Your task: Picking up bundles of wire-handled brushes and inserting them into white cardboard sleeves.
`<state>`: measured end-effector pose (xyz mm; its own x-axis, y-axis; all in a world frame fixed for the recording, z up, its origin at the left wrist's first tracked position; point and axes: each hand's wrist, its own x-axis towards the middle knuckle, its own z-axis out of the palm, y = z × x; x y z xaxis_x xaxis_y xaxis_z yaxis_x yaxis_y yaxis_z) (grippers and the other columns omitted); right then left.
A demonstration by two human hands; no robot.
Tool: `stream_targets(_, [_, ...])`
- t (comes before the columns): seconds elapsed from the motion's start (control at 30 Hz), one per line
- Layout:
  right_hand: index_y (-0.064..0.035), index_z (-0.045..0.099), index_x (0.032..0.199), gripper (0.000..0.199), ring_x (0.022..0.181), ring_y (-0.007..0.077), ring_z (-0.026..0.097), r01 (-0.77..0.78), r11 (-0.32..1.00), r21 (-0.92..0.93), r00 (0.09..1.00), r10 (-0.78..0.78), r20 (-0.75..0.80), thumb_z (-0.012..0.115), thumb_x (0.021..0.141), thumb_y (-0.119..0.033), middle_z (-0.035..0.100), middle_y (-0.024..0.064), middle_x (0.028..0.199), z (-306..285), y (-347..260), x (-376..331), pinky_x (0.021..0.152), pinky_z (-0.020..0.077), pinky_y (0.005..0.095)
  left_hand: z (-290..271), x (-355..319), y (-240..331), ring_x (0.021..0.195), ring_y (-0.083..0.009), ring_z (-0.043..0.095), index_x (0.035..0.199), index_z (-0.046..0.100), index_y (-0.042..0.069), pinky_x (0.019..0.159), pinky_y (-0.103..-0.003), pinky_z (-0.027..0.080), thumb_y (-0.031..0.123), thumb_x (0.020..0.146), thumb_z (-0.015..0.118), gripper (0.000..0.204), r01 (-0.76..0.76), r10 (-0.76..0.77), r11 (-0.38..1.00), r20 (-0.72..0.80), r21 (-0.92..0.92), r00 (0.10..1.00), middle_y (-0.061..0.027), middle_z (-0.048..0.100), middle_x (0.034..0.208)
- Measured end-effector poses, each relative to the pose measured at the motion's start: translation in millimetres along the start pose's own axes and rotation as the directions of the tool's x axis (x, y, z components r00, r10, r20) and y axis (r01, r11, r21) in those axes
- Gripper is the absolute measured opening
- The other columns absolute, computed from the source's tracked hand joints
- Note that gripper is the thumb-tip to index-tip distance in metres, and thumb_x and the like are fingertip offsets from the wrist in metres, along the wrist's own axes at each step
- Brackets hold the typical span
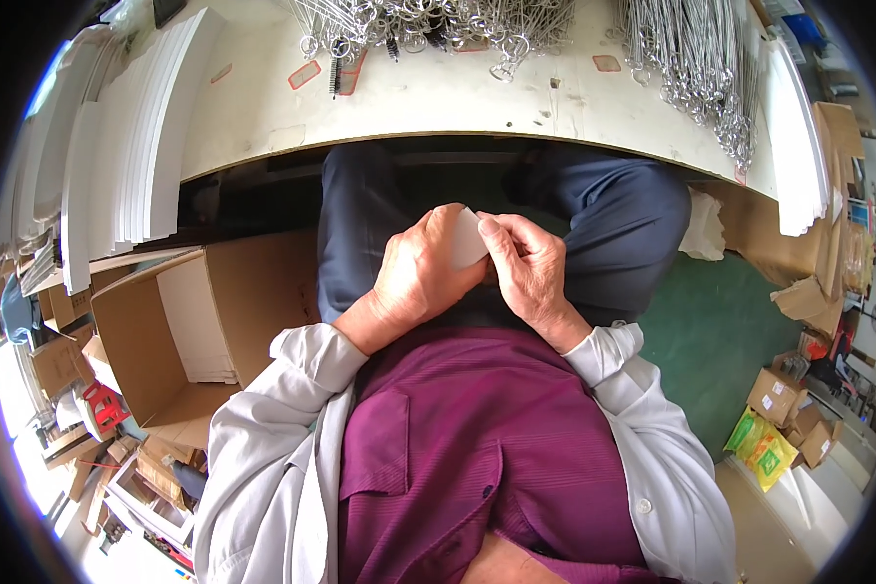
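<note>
In front of my lap, my left hand (420, 268) is closed around a small white piece (468, 239) that looks like folded card or a small box. Its fingers wrap the left side and hide much of it. My right hand (530, 265) pinches the upper right edge of the same piece between thumb and fingers. Both hands are close together, below the table edge. Across the table lie bundles of wire brushes (438, 21) with looped ends, and one brush with dark bristles (336, 76) sticks out toward me.
The white table (253, 117) curves across the top. Stacks of long white card strips (165, 127) stand at its left, more white strips (796, 136) at its right. An open cardboard box (263, 282) sits left of my legs. Torn brown cardboard (759, 214) is at right, a yellow-green bag (761, 448) lower right.
</note>
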<state>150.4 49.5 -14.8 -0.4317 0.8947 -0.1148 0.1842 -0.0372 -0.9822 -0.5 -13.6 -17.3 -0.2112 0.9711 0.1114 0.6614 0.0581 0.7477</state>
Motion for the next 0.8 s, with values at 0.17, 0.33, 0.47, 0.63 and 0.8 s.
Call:
stream_targets(0.17, [0.0016, 0.067, 0.131, 0.038, 0.081, 0.0143, 0.071, 0.145, 0.989, 0.005, 0.987, -0.145, 0.076, 0.074, 0.098, -0.016, 0.075, 0.0145, 0.099, 4.3, 2.3, -5.6, 0.071, 0.0565, 0.0293, -10.8, 6.0, 1.6, 0.089, -0.0400, 0.072, 0.115, 0.061, 0.001, 0.075, -0.046, 0.061, 0.022, 0.076, 0.082, 0.049, 0.056, -0.052, 0.996, 0.050, -0.072, 0.997, -0.0198, 0.071, 0.100])
stream_targets(0.33, [0.0029, 0.064, 0.135, 0.041, 0.079, 0.0145, 0.072, 0.154, 0.985, -0.074, 0.981, -0.144, 0.130, 0.072, 0.098, -0.013, 0.076, 0.0178, 0.095, 6.2, -4.8, -2.2, 0.071, 0.0570, 0.0294, -13.5, 8.4, -2.1, 0.091, -0.0408, 0.072, 0.117, 0.061, 0.001, 0.076, -0.046, 0.061, 0.021, 0.077, 0.082, 0.050, 0.091, -0.085, 0.991, 0.066, -0.101, 0.994, -0.0209, 0.071, 0.101])
stream_targets(0.47, [0.0033, 0.063, 0.135, 0.041, 0.078, 0.0156, 0.073, 0.228, 0.970, -0.090, 0.967, -0.215, 0.137, 0.071, 0.097, -0.011, 0.076, 0.0190, 0.091, 8.5, -1.1, -3.9, 0.070, 0.0569, 0.0299, -14.7, 5.4, -2.1, 0.092, -0.0411, 0.072, 0.117, 0.061, 0.001, 0.077, -0.046, 0.061, 0.019, 0.077, 0.080, 0.048, 0.104, -0.098, 0.986, 0.059, -0.128, 0.993, -0.0221, 0.071, 0.100])
stream_targets(0.63, [0.0040, 0.064, 0.134, 0.039, 0.096, 0.0156, 0.074, 0.151, 0.989, -0.006, 0.983, -0.150, 0.110, 0.068, 0.098, -0.008, 0.077, 0.0182, 0.104, 9.2, 1.6, -2.8, 0.081, 0.0582, 0.0294, -5.1, 3.5, -2.0, 0.093, -0.0419, 0.072, 0.118, 0.062, -0.001, 0.078, -0.047, 0.061, 0.019, 0.077, 0.080, 0.049, 0.027, -0.029, 0.997, -0.028, -0.078, 0.999, -0.0249, 0.071, 0.102])
stream_targets(0.8, [0.0036, 0.065, 0.132, 0.035, 0.091, 0.0102, 0.070, -0.004, 0.992, 0.123, 0.996, -0.006, 0.085, 0.067, 0.100, -0.010, 0.077, 0.0113, 0.102, 6.3, -9.4, 11.3, 0.076, 0.0579, 0.0273, -37.0, 2.5, 11.0, 0.098, -0.0425, 0.071, 0.130, 0.057, -0.002, 0.084, -0.046, 0.060, 0.020, 0.076, 0.085, 0.065, 0.080, -0.080, 0.997, 0.058, 0.003, 0.995, -0.0250, 0.070, 0.110])
